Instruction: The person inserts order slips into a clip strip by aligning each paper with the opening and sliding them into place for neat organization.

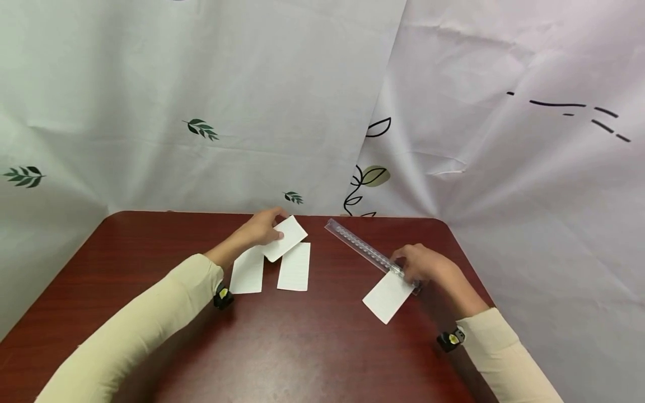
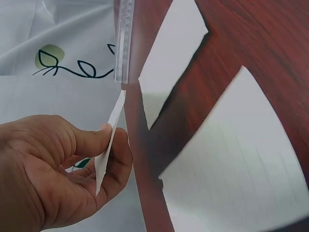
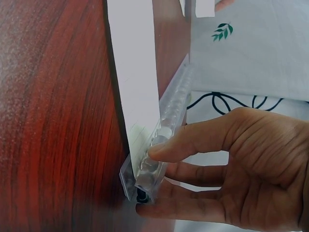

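Between thumb and fingers, my left hand [image 1: 262, 226] pinches a white card [image 1: 291, 235], which appears edge-on in the left wrist view. Below it, two lined white cards [image 1: 248, 272] [image 1: 294, 268] lie on the table. At the right, my right hand [image 1: 420, 263] grips the near end of a clear plastic strip [image 1: 360, 244] with a row of round bumps. Its thumb [image 3: 166, 151] presses on the top while the other fingers reach round the far side. Another white card [image 3: 135, 63] has one end at the strip, beside the thumb.
The dark red wooden table [image 1: 302, 347] has rounded back corners. A white cloth [image 1: 252, 112] with printed leaves hangs right behind it and along the right side. Black bands [image 1: 223, 295] are worn on both wrists.
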`<state>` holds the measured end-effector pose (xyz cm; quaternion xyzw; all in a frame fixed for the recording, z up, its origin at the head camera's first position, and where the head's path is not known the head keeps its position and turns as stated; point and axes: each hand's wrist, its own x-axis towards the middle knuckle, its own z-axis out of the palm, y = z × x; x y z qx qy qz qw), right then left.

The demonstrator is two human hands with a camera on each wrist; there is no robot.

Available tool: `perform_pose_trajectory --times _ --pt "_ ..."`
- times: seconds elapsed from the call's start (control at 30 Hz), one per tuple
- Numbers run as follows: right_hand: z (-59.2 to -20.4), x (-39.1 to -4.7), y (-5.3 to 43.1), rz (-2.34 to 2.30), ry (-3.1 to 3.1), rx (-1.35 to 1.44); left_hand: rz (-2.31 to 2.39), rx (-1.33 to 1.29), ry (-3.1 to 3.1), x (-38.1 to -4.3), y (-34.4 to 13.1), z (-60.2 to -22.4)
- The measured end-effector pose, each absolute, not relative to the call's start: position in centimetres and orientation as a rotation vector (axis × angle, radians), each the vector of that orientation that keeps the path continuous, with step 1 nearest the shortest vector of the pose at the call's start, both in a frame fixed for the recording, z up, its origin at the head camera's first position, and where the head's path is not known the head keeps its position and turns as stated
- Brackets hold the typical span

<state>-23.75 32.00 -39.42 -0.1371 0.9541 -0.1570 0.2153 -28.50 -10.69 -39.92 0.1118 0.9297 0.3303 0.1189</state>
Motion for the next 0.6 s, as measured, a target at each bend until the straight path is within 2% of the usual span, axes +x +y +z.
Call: perform_pose_trajectory --times 0.6 --pt "-39.3 -23.6 32.2 -0.451 2.645 -0.372 1.170 0.226 2.667 -29.3 -6.0 -41.1"
